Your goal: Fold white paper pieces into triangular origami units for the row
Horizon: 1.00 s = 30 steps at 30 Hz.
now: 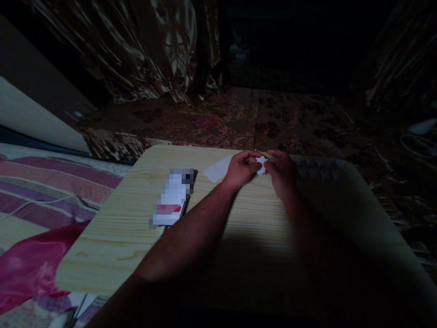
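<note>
Near the far edge of the wooden table (191,246), both hands come together over a small white piece of paper (261,165). My left hand (239,169) pinches its left side between thumb and fingers. From the other side my right hand (282,171) grips it, thumb facing the left thumb. The piece has angled edges and looks folded, though fingers cover part of it. A larger white paper strip (216,169) lies flat just left of my left hand, partly behind it.
A phone (174,196) with a lit, blurred screen lies left of my left forearm. Beyond my right hand sits a dim tray with several cups (321,169). Pink fabric (37,259) and a striped bedspread (41,182) border the table's left side. Patterned curtains (153,45) hang behind.
</note>
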Each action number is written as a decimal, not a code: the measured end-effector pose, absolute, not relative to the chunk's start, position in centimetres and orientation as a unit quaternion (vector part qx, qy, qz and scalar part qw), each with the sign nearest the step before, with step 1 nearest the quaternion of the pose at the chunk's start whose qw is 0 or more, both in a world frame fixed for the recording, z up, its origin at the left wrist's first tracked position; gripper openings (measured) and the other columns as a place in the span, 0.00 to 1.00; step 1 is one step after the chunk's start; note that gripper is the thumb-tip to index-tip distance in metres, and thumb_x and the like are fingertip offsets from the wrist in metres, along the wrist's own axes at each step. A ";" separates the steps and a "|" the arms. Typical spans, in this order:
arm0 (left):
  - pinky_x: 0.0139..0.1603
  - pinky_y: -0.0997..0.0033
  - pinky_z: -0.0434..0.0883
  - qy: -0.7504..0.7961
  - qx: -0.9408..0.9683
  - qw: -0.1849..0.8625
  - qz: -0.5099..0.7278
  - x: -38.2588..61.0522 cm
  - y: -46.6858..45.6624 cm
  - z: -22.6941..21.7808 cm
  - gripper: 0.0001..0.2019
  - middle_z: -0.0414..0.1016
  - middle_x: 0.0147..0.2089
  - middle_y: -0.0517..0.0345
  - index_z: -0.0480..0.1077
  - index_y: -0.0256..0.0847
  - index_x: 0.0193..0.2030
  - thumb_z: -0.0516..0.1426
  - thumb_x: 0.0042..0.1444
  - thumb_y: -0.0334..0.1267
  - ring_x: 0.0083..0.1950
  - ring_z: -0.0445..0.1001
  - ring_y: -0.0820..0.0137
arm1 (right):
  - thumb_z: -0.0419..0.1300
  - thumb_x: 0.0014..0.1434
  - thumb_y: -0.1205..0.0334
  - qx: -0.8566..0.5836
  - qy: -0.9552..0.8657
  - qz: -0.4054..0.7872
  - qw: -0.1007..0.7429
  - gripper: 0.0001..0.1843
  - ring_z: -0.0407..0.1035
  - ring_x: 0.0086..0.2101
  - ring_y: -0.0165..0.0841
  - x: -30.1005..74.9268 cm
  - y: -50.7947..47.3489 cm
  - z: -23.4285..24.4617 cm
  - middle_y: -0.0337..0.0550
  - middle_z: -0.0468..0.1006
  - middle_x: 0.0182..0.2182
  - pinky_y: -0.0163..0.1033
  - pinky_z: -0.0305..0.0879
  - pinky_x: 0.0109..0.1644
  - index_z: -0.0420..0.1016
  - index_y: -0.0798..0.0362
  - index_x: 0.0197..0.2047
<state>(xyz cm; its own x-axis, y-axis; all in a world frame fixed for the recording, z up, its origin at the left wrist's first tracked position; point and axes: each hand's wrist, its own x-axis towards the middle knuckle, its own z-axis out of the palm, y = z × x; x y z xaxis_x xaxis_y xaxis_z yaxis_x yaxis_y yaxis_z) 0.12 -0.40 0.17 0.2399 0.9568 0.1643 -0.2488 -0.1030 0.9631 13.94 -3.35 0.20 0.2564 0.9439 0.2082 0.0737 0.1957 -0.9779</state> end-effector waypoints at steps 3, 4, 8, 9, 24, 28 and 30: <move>0.24 0.76 0.57 0.338 0.535 0.579 0.514 0.1 -0.4 0.1 0.14 0.67 0.22 0.68 0.77 0.38 0.39 0.67 0.43 0.37 0.21 0.60 0.80 | 0.65 0.49 0.56 -0.525 -0.506 0.355 0.585 0.17 0.73 0.27 0.32 14.0 -3.5 0.3 0.36 0.79 0.28 0.38 0.71 0.34 0.72 0.50 0.43; 0.24 0.76 0.57 0.340 0.536 0.577 0.514 0.2 -0.4 0.0 0.14 0.68 0.22 0.67 0.77 0.37 0.39 0.66 0.43 0.37 0.21 0.60 0.80 | 0.64 0.49 0.57 -0.530 -0.507 0.347 0.584 0.15 0.73 0.27 0.32 14.0 -3.5 0.2 0.36 0.79 0.28 0.38 0.70 0.33 0.72 0.50 0.41; 0.24 0.76 0.57 0.350 0.542 0.568 0.511 0.2 -0.3 -0.1 0.12 0.68 0.22 0.67 0.77 0.37 0.38 0.65 0.45 0.36 0.21 0.60 0.80 | 0.64 0.49 0.59 -0.553 -0.515 0.315 0.574 0.10 0.69 0.24 0.30 14.1 -3.6 0.1 0.34 0.76 0.23 0.36 0.64 0.29 0.73 0.51 0.37; 0.24 0.76 0.57 0.350 0.545 0.567 0.508 0.2 -0.3 -0.2 0.12 0.68 0.22 0.67 0.77 0.37 0.39 0.65 0.45 0.36 0.21 0.60 0.80 | 0.64 0.49 0.60 -0.554 -0.517 0.313 0.573 0.10 0.68 0.23 0.30 14.1 -3.5 0.0 0.33 0.75 0.22 0.36 0.63 0.29 0.73 0.51 0.36; 0.23 0.75 0.53 0.338 0.556 0.575 0.496 0.0 -0.1 -0.4 0.10 0.63 0.20 0.68 0.76 0.40 0.37 0.65 0.46 0.36 0.20 0.58 0.79 | 0.64 0.48 0.60 -0.530 -0.520 0.338 0.577 0.08 0.67 0.23 0.30 14.1 -3.5 0.1 0.32 0.74 0.21 0.36 0.63 0.28 0.71 0.48 0.33; 0.25 0.75 0.57 0.330 0.554 0.578 0.500 0.1 0.0 -0.5 0.08 0.65 0.21 0.67 0.75 0.39 0.34 0.64 0.46 0.36 0.22 0.60 0.78 | 0.64 0.46 0.61 -0.529 -0.516 0.348 0.577 0.08 0.67 0.22 0.30 14.1 -3.5 0.1 0.32 0.73 0.20 0.36 0.61 0.27 0.72 0.49 0.32; 0.26 0.75 0.58 0.328 0.553 0.579 0.502 0.1 0.0 -0.5 0.07 0.66 0.21 0.66 0.75 0.39 0.33 0.64 0.47 0.36 0.22 0.61 0.78 | 0.65 0.47 0.61 -0.528 -0.514 0.352 0.578 0.07 0.67 0.22 0.30 14.2 -3.5 0.1 0.32 0.74 0.19 0.36 0.61 0.27 0.72 0.49 0.32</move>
